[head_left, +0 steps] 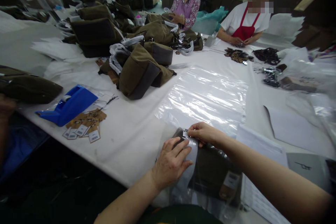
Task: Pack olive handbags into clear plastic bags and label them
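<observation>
Head view: olive bag (210, 171) half hidden behind left hand (170, 162) and right hand (203, 133)

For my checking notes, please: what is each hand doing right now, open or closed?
Left hand: open, resting on the plastic bag.
Right hand: closed, pinching the bag's edge.

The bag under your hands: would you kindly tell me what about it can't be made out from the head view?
Head view:
The bag: its upper part is hidden by the left hand and right hand.
Its label: the wording is blurred by the plastic over it.
The small tag: mostly hidden by the right hand's fingers.
The plastic's lower end: cut off by the bottom edge.
</observation>
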Action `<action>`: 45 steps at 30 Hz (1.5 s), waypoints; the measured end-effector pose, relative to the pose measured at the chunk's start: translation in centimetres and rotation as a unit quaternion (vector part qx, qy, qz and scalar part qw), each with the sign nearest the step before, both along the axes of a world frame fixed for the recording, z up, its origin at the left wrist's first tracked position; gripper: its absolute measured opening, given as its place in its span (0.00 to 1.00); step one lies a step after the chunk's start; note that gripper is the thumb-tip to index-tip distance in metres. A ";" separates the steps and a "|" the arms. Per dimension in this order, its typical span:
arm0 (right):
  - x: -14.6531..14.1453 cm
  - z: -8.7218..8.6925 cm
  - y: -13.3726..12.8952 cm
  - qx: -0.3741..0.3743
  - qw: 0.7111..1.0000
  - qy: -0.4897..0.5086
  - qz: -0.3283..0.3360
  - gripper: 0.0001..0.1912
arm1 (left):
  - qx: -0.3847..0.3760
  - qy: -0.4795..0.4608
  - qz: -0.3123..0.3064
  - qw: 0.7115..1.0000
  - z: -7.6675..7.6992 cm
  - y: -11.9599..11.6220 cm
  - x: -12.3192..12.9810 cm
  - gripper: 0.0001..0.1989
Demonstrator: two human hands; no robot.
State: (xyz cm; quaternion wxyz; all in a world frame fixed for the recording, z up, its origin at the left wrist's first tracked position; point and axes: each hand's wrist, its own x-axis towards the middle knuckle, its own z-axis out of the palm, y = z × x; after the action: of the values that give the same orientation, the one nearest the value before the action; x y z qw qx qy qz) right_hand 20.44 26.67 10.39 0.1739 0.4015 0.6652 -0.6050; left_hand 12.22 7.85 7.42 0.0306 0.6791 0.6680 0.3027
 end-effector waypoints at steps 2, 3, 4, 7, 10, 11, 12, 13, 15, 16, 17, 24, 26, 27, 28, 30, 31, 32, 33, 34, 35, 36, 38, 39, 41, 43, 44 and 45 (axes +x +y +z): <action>0.0 0.0 0.0 0.002 1.000 -0.003 -0.004 0.07 | 0.017 0.005 0.008 1.000 0.0 0.0 -0.4 0.17; 0.1 0.0 0.0 0.003 1.000 -0.005 -0.006 0.07 | 0.023 0.009 0.012 1.000 0.0 0.0 -0.7 0.17; 0.1 -0.1 0.0 0.005 1.000 -0.007 -0.006 0.07 | 0.027 0.014 0.016 0.999 0.1 0.0 -0.9 0.18; 0.2 -0.6 0.2 0.016 1.000 -0.008 -0.003 0.08 | 0.026 0.035 0.018 0.999 0.1 0.5 -1.5 0.19; 0.3 -0.9 0.5 0.025 1.000 -0.006 0.007 0.09 | 0.006 0.067 0.007 0.998 -0.1 1.1 -2.0 0.20; 0.3 -0.8 0.5 0.026 1.000 -0.009 0.011 0.09 | -0.004 0.077 0.002 0.997 -0.2 1.2 -2.2 0.21; 0.4 -0.6 0.5 0.035 0.999 -0.015 0.021 0.10 | -0.013 0.085 -0.002 0.996 -0.3 1.3 -2.3 0.22; 0.6 -0.3 0.4 0.068 0.997 -0.020 0.037 0.10 | -0.019 0.091 -0.006 0.996 -0.4 1.4 -2.4 0.22; 1.1 0.5 -0.2 0.223 0.971 -0.017 0.084 0.12 | -0.023 0.096 -0.014 0.995 -0.6 1.5 -2.5 0.23; 1.5 0.9 -0.6 0.325 0.938 0.004 0.120 0.14 | -0.023 0.096 -0.016 0.995 -0.7 1.6 -2.5 0.23; 1.9 1.1 -1.1 0.421 0.891 0.037 0.164 0.16 | -0.022 0.093 -0.018 0.995 -0.8 1.6 -2.5 0.24; 7.7 -0.7 -3.1 0.643 0.689 0.163 0.294 0.33 | -0.026 -0.025 -0.005 0.999 -1.6 0.0 -2.8 0.23; 11.8 -1.2 -3.4 0.646 0.716 0.160 0.212 0.29 | -0.027 -0.114 0.069 0.991 -2.5 -2.0 -3.5 0.21; 14.4 -1.7 -3.8 0.635 0.743 0.152 0.145 0.26 | -0.038 -0.175 0.124 0.976 -3.2 -3.1 -3.9 0.20; 17.1 -2.3 -4.3 0.614 0.776 0.132 0.057 0.24 | -0.057 -0.248 0.182 0.950 -3.9 -4.1 -4.2 0.21; 22.4 -4.1 -6.0 0.518 0.844 0.035 -0.132 0.24 | -0.111 -0.410 0.271 0.864 -5.6 -5.9 -4.6 0.26; 24.5 -5.3 -7.0 0.437 0.875 -0.019 -0.209 0.26 | -0.139 -0.489 0.288 0.812 -6.3 -6.4 -4.6 0.30; 26.2 -6.5 -7.9 0.354 0.892 -0.041 -0.280 0.28 | -0.161 -0.557 0.285 0.763 -6.9 -6.7 -4.4 0.35; 27.3 -7.7 -8.7 0.286 0.897 -0.047 -0.333 0.31 | -0.176 -0.610 0.269 0.724 -7.4 -6.6 -4.1 0.39; 27.8 -8.8 -9.4 0.239 0.898 -0.048 -0.367 0.33 | -0.185 -0.646 0.249 0.698 -7.5 -6.3 -3.6 0.41; 27.8 -9.7 -9.8 0.213 0.897 -0.042 -0.386 0.34 | -0.194 -0.670 0.222 0.682 -7.5 -5.8 -3.2 0.42; 27.4 -10.2 -10.0 0.201 0.899 -0.037 -0.387 0.35 | -0.205 -0.687 0.188 0.672 -7.3 -5.2 -2.7 0.41; 26.3 -10.4 -10.0 0.202 0.911 -0.027 -0.359 0.37 | -0.231 -0.701 0.117 0.665 -6.3 -4.0 -1.8 0.35; 25.7 -10.1 -9.8 0.207 0.917 -0.016 -0.340 0.36 | -0.243 -0.701 0.088 0.665 -5.6 -3.6 -1.5 0.31; 25.2 -9.1 -9.7 0.235 0.920 0.020 -0.312 0.32 | -0.247 -0.700 0.056 0.667 -4.4 -3.5 -1.0 0.27; 25.0 -7.7 -9.8 0.259 0.917 0.069 -0.297 0.28 | -0.206 -0.714 0.055 0.667 -3.6 -4.5 -0.5 0.28; 24.9 -6.9 -9.9 0.264 0.915 0.088 -0.291 0.27 | -0.177 -0.727 0.056 0.661 -3.3 -5.4 -0.3 0.30; 24.6 -6.0 -10.1 0.270 0.915 0.102 -0.282 0.26 | -0.146 -0.741 0.059 0.653 -3.0 -6.5 0.0 0.31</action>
State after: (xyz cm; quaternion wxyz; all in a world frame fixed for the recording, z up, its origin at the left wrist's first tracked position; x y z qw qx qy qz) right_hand 45.03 16.60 4.44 -0.1880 0.5402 0.6767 -0.4636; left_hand 12.21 1.39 4.38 0.5963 0.1755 0.4976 0.6050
